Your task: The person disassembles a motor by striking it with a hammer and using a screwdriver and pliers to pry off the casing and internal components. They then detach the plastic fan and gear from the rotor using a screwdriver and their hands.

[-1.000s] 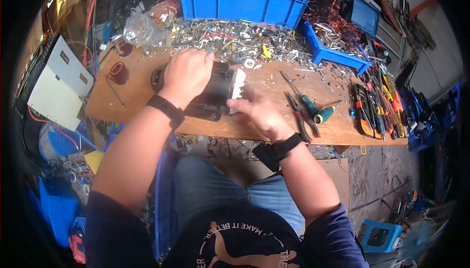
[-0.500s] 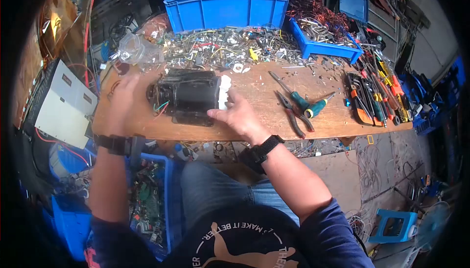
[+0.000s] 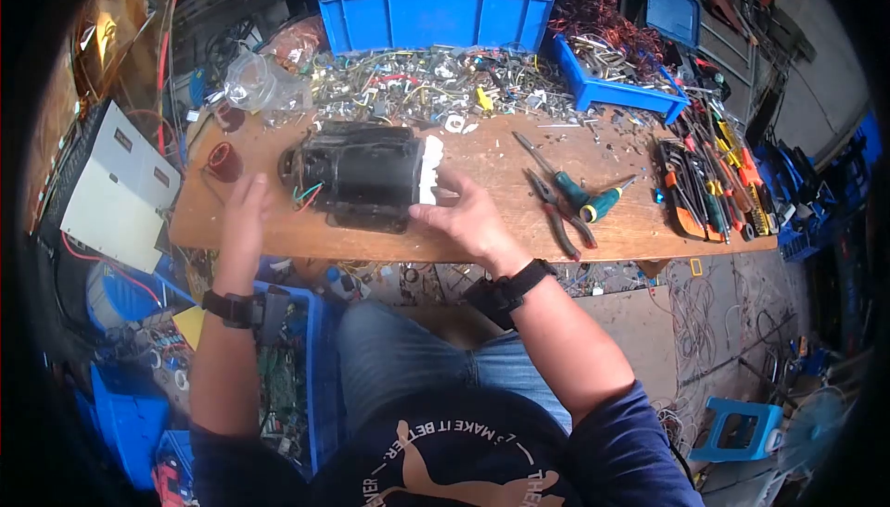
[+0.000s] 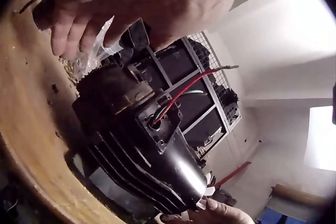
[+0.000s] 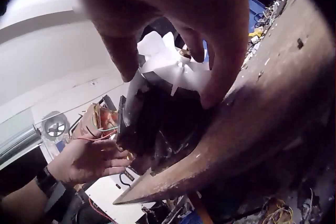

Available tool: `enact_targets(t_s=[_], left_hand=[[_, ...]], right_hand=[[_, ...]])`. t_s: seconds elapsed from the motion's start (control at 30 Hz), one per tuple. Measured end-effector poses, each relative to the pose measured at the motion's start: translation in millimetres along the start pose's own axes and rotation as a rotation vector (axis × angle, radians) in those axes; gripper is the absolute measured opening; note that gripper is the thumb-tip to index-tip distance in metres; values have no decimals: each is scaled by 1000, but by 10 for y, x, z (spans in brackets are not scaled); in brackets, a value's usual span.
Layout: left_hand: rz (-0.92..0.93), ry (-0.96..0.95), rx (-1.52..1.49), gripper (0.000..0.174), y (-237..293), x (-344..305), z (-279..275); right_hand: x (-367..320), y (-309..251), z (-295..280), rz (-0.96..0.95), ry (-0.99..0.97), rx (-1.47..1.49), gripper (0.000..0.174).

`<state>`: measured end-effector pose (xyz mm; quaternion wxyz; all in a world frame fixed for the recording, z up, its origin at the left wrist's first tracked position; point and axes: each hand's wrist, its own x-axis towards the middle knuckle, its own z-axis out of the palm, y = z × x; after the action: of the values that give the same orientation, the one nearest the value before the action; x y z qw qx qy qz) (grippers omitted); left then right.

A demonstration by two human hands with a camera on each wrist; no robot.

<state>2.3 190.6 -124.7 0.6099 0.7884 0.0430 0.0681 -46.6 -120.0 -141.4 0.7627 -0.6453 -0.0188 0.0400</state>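
A black electric motor [image 3: 375, 175] with cooling fins lies on its side on the wooden bench, its white fan [image 5: 173, 69] at the right end. My right hand [image 3: 471, 220] grips the fan, thumb and fingers curled around its blades. To the left of the motor my left hand [image 3: 243, 227] is held with fingers extended and nothing in it. Red and green wires [image 4: 184, 90] stick out of the square opening on the motor's housing, on the side facing that hand.
A copper-coloured coil [image 3: 224, 162] stands at the bench's left. Pliers [image 3: 556, 215] and green-handled screwdrivers [image 3: 604, 203] lie right of the motor, with a tool row [image 3: 709, 187] farther right. Scrap pieces [image 3: 436, 85] and a large blue bin [image 3: 436, 16] line the back.
My left hand has let go of the motor's top and moved left of it, uncovering the housing and wires. My right hand has stayed at the fan end.
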Motion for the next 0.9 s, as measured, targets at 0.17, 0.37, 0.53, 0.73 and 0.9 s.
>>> enact_targets(t_s=[0.17,0.37,0.53,0.73,0.9], left_hand=[[-67,-18,-33,51,-40,22,81],[76,4,148,39,-197,192,148],[248,152,445,44,26,138,186],[378,301,453,33,125,-193,432],[283,302,368,51,187,-352,619]], right_hand=[[3,-73,87,-45,73,-95,84],[99,9,102,25,78,-53,91],[99,-164,128,102,11,-74,80],[163,-107,129,114,61,-143,64],[75,-234,263,84,92,-43,51]])
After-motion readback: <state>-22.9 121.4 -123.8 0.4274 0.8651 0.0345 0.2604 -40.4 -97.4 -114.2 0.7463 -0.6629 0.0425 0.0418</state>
